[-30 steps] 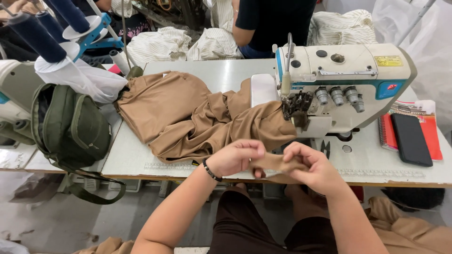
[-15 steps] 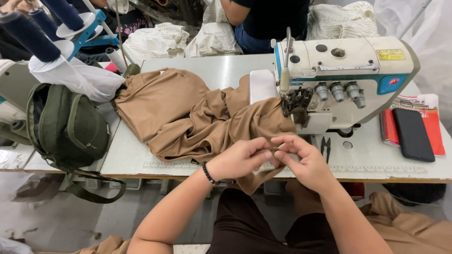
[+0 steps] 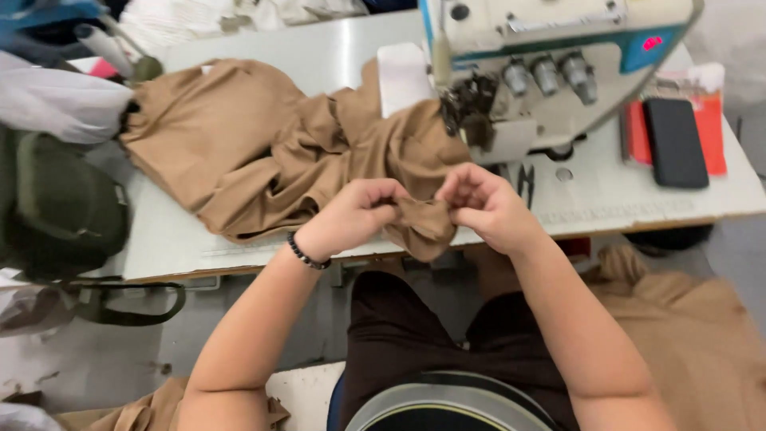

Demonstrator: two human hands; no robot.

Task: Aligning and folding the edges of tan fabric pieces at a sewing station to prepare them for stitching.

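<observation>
A tan fabric piece [image 3: 263, 152] lies bunched across the white sewing table [image 3: 167, 239], with one end hanging over the front edge. My left hand [image 3: 351, 215], with a dark bead bracelet at the wrist, and my right hand [image 3: 487, 203] both pinch that hanging end of the fabric [image 3: 423, 227] between them, close together at the table's front edge. The sewing machine [image 3: 542, 56], white with blue trim, stands just behind my right hand.
A black phone [image 3: 674, 140] lies on a red booklet [image 3: 712, 132] at the table's right. A dark green backpack [image 3: 56, 207] hangs at the left edge. White cloth bundles [image 3: 56, 100] sit at the left. More tan fabric [image 3: 686, 335] lies on the floor at right.
The view has tilted down and moved closer. My hands have come together, bunching the fabric end between them where it was earlier stretched flat.
</observation>
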